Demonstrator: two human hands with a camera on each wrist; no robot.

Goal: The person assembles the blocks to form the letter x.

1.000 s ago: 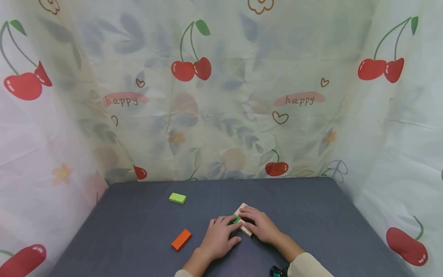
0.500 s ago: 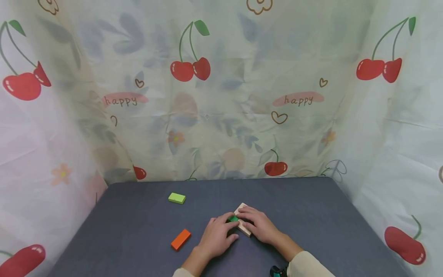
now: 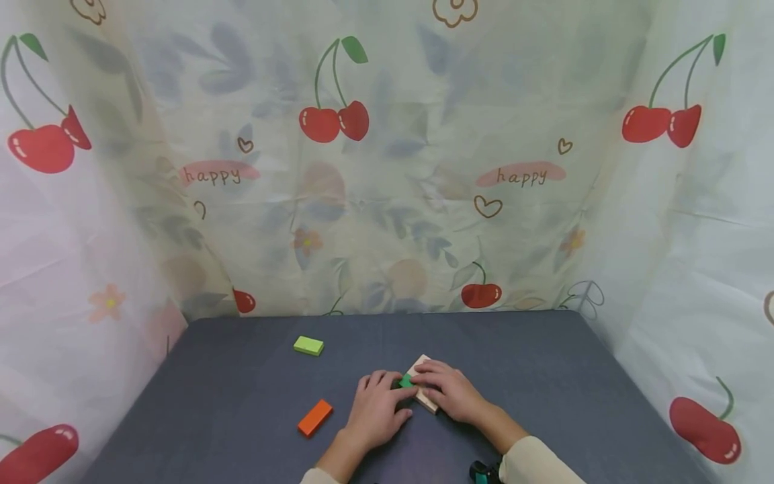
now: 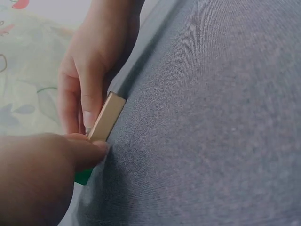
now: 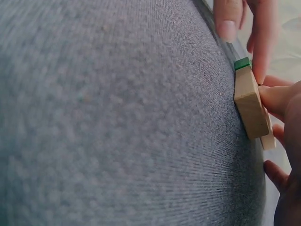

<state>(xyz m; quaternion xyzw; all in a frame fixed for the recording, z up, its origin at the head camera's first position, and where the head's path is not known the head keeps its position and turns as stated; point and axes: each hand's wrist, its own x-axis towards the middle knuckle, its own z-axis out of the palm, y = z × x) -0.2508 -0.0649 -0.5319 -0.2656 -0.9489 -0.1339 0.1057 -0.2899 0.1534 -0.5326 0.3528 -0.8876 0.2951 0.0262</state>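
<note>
Two pale wooden blocks, the front one and the back one, lie at an angle to each other right of the table's middle. A green block sits at their left, where they come together. My left hand reaches in from the left; its index finger touches near the green block and the front wooden block, thumb apart. My right hand rests on the wooden blocks from the right, its thumb against the front block in the right wrist view. The fingers partly hide the contacts.
An orange block lies left of my left hand. Farther back on the dark cloth-covered table is a lime-green block. A dark device is by the right sleeve. A printed curtain surrounds the table.
My left hand has shifted slightly left, and more of the green block shows between the fingers. The right hand stays nearly still on the wooden blocks.
</note>
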